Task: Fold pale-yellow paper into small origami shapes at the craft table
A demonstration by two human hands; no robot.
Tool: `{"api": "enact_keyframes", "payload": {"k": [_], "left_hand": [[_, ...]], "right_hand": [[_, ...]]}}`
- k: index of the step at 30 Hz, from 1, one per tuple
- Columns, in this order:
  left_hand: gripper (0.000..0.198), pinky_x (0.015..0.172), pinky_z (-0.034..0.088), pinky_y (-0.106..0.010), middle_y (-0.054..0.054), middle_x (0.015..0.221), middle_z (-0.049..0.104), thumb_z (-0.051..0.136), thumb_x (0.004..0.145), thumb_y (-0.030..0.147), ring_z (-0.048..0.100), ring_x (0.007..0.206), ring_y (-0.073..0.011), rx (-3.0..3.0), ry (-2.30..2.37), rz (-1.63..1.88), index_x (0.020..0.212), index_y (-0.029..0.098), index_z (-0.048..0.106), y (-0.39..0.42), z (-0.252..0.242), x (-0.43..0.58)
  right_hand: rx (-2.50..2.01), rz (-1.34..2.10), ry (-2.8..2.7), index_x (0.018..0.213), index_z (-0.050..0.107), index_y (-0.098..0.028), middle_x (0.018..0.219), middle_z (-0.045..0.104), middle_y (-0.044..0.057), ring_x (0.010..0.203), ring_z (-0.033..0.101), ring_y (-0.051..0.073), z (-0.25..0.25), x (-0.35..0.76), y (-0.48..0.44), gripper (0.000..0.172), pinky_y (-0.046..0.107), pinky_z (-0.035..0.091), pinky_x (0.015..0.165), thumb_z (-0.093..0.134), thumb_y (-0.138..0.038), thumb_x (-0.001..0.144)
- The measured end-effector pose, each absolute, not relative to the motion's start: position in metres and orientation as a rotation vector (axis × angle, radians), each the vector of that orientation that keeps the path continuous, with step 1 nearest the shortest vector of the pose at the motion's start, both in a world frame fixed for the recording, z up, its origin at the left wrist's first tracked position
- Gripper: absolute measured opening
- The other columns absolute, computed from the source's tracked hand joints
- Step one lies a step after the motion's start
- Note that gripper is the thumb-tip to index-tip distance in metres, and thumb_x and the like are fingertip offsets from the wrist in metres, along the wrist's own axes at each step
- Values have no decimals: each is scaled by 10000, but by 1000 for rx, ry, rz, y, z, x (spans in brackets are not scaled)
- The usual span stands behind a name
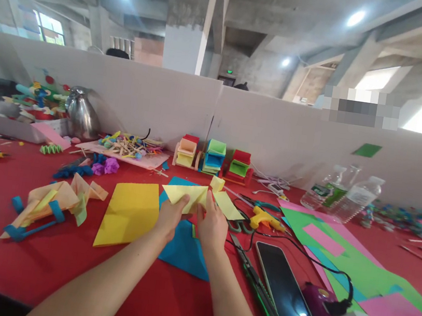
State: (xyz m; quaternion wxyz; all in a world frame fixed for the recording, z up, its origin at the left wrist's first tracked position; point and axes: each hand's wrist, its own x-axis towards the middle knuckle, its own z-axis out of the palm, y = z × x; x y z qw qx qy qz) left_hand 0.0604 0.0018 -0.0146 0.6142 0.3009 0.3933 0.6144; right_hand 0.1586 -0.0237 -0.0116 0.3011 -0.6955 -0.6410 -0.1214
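A pale yellow sheet of paper (177, 192), folded to a pointed shape at its left end, is held up between both hands. My left hand (171, 218) pinches its lower edge near the middle. At the right end, my right hand (212, 223) grips the paper, its fingertips partly hidden. Beneath the hands lies blue paper (187, 256) on the red table. A yellow sheet (128, 214) with a crease lies to the left. Just behind my right hand are a small pale yellow folded piece (217, 183) and another pale yellow sheet (229, 206).
Right of my arm lie a box cutter (253, 276), a phone (288, 294), a yellow glue gun (267, 219) and a purple power strip (317, 309) with cables. An orange folded-paper model (48, 200) stands left. Colourful paper boxes (215, 156) line the white partition; plastic bottles (358, 199) stand right.
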Motion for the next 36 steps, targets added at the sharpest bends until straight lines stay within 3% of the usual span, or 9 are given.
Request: {"api": "enact_keyframes", "payload": {"k": [8,12,18,26,29,32,36], "left_hand": [[210,525,560,-294,-122,906,660,644,737,220,645,663,-165,612,882,1381,915,111,621,3,-15,59],[212,501,549,-276,-112,880,669,662,720,230,647,646,-163,605,863,1367,898,119,627,5,-17,58],[209,490,538,-256,-93,848,675,662,717,233,640,659,-158,621,846,1374,899,133,633,6,-16,56],[217,490,540,-246,-89,874,679,667,721,257,638,677,-153,716,866,1446,904,141,645,6,-9,50],[214,504,551,-250,-94,874,682,680,713,255,644,694,-160,771,893,1483,886,132,651,5,-7,49],[223,488,552,-249,-94,837,689,699,696,242,651,676,-169,829,919,1494,876,116,661,4,-8,51],[221,481,557,-263,-89,790,690,704,689,236,652,634,-171,853,949,1478,863,106,665,5,-11,52]], "right_hand": [[-1728,-415,-1724,1298,434,-100,971,667,126,846,607,242,-14,159,-22,448,330,466,721,429,-198,862],[-1605,-414,-1734,1280,468,-159,1027,648,106,871,597,239,-16,162,-22,430,338,480,722,430,-183,853],[-1422,-279,-1668,1208,545,-233,1051,641,63,927,592,216,-16,164,-20,377,325,496,759,460,-199,843],[-1302,-65,-1555,1156,595,-213,1079,634,87,997,556,234,-10,164,-24,359,368,445,846,489,-252,814],[-1290,155,-1410,1110,625,-197,985,650,96,912,566,244,-8,162,-25,367,383,435,812,542,-271,760],[-1293,269,-1300,1059,635,-163,783,655,64,702,574,200,-8,160,-24,362,344,459,689,569,-318,738],[-1248,477,-1189,848,648,-132,664,648,33,568,561,146,-11,162,-19,293,271,461,558,569,-386,725]]}}
